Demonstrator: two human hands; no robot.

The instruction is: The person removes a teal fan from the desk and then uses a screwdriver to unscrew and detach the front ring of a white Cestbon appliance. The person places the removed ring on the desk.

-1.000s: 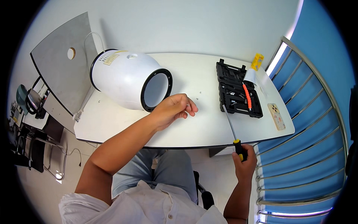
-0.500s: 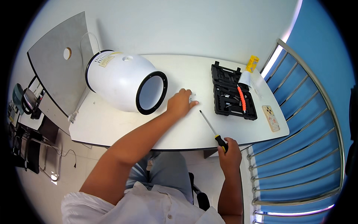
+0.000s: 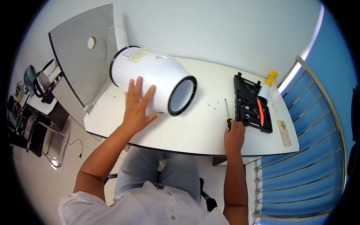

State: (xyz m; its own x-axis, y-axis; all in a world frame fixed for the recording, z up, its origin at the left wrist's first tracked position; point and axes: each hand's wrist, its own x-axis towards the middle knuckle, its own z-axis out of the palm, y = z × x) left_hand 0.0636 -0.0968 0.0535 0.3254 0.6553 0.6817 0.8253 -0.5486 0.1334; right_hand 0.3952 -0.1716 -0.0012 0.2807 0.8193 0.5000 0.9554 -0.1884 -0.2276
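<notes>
A white barrel-shaped appliance (image 3: 157,71) with black end rings lies on its side at the left of the table, its open round end toward the right. My left hand (image 3: 137,108) is spread over its near side, fingers apart and fingertips at the white shell; whether they press on it I cannot tell. Near the table's front edge my right hand (image 3: 235,137) is closed around the black and yellow handle of a screwdriver (image 3: 227,108), whose shaft points away from me. A few tiny pieces (image 3: 214,105), too small to name, lie between the appliance and the screwdriver.
An open black tool case (image 3: 240,112) with an orange rod (image 3: 260,112) across it stands at the right. Beyond are a white cup-like thing (image 3: 264,91) and a yellow box (image 3: 271,77). A phone (image 3: 284,133) lies near the right edge, beside a metal railing (image 3: 318,82). A grey panel (image 3: 82,56) rises at left.
My left hand has left the small pieces on the tabletop and moved left to the appliance. My right hand, still holding the screwdriver, has come forward over the table. The whole view has shifted.
</notes>
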